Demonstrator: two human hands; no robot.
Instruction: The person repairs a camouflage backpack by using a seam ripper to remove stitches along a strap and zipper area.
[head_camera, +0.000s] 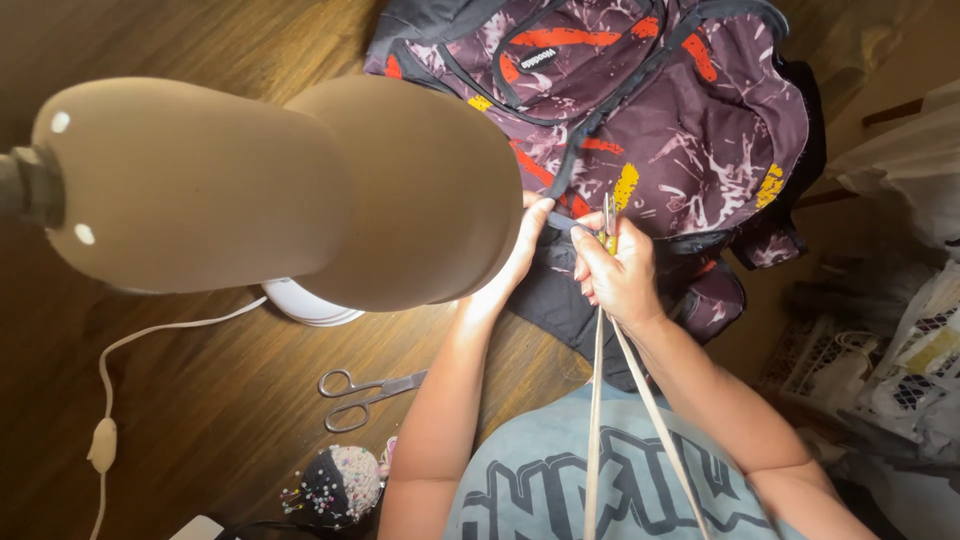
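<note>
Left hand (527, 240) pinches the maroon splatter-print fabric backpack's (690, 120) dark strap (562, 222); right hand (615, 275) is closed tight on a small yellow-handled cutting tool (608, 225).

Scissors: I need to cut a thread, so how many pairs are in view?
1: the scissors lie on the wooden table, left of the left forearm. Others may hide under the backpack.

Warm light from the lamp (270, 190) at left pools on the wooden counter (200, 390) beneath it, while the far corners fall dim. The close lampshade looks soft and bulged; the right edge is dull and slightly blurred.
</note>
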